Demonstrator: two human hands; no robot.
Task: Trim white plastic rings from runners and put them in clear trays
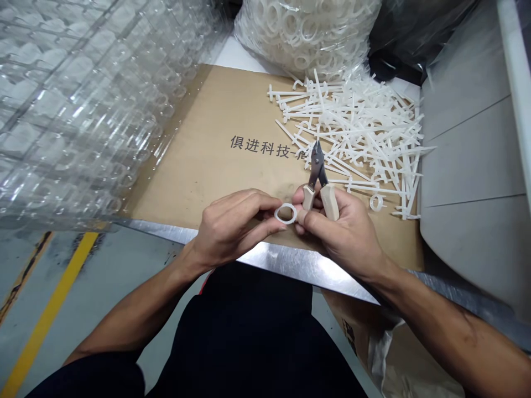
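A small white plastic ring [286,213] is pinched between the thumb and fingers of my left hand [230,226], just above the table's near edge. My right hand [338,229] touches the ring's other side with its fingertips. That hand is closed round the cream handles of small cutting pliers [318,182], whose dark jaws point away from me toward a heap of white plastic sprue sticks [357,132].
A brown cardboard sheet [215,143] with printed characters covers the steel table [274,257]. Stacked clear plastic trays [78,105] fill the left. A clear bag of white rings [307,27] stands at the back. One loose ring [376,202] lies right of my hand. A grey bin wall [468,166] stands at the right.
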